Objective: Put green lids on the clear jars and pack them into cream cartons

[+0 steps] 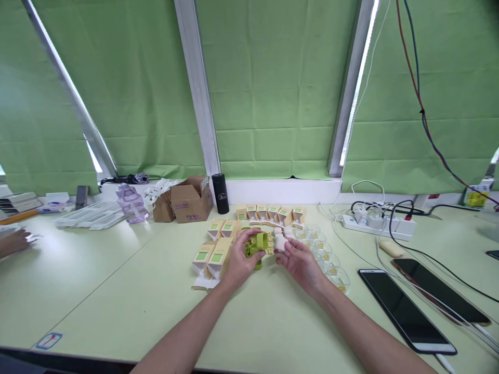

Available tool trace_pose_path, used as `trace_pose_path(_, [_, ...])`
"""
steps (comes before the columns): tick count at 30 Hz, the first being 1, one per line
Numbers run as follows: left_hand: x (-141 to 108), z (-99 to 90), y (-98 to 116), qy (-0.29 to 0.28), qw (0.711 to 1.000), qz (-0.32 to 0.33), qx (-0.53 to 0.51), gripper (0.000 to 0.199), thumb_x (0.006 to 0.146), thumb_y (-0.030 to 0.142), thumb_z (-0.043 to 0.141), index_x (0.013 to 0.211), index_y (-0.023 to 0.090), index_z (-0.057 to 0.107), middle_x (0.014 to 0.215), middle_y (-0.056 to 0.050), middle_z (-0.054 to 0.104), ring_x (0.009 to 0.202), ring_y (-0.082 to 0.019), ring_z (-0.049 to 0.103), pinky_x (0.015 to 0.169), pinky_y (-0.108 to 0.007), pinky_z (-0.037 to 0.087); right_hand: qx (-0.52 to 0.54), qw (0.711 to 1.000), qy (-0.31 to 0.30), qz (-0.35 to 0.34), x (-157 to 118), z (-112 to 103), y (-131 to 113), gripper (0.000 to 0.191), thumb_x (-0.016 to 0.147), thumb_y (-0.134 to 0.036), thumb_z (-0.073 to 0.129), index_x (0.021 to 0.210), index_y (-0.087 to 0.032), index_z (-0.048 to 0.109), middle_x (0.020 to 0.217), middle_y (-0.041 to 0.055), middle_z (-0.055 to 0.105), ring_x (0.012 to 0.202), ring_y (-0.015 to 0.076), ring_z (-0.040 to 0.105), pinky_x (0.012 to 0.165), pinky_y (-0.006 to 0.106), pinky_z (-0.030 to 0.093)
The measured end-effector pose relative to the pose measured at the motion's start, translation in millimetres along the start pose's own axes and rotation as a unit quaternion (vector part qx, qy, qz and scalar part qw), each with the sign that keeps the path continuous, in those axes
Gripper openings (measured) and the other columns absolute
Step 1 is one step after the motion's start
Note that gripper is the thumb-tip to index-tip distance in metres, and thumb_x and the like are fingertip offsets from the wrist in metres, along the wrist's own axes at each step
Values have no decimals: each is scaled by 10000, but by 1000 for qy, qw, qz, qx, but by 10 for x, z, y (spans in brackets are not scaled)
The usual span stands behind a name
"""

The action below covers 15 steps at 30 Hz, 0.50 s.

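My left hand [242, 259] is closed around a small olive-green plastic cup-like part [260, 241]. Pinched in my right hand [303, 262] is a white rounded piece [280, 242], a short gap to the right of the green part. More green plastic parts [258, 265] lie under and behind my left hand, partly hidden. Between the hands small yellow pieces [270, 244] show on the table, and other white pieces [289, 232] sit just behind the held one. Clear plastic cups with yellow centres [329, 258] stand in rows beside my right hand.
Small open cartons with green windows [217, 257] stand left of my hands, and a row of similar cartons [273, 214] lies behind. Farther back are a black bottle [221, 195] and cardboard box [192, 201]. Phones [405, 309], cables and a power strip [378, 227] occupy the right. Another person's hand [14, 243] is far left.
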<state>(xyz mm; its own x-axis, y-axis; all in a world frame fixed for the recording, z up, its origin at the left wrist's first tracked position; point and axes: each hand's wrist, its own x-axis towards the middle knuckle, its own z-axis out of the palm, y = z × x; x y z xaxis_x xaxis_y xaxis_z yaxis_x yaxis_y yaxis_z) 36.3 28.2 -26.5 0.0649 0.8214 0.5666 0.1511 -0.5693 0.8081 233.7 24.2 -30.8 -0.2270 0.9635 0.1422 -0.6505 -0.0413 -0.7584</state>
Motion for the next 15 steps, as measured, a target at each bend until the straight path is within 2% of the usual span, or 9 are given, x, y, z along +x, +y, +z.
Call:
trace_pose_path(7, [-12, 8, 30, -2, 1000, -13, 8, 434, 789, 184, 766, 1210, 238, 677, 1258, -91, 664, 1200, -274, 633, 1061, -443, 510, -10, 1000, -13, -9, 6, -20, 8, 474, 684, -375, 973, 1037, -225, 696, 996, 58, 776, 846, 228, 735, 688, 330, 562])
trace_pose_path(15, [-6, 13, 63, -4, 1000, -11, 8, 439, 769, 154, 746, 1197, 229, 681, 1243, -95, 662, 1195, -280, 634, 1057, -436, 511, -32, 999, -17, -30, -7, 18, 9, 476, 664, -365, 979, 1025, -235, 697, 1020, 43, 754, 850, 214, 724, 717, 332, 574])
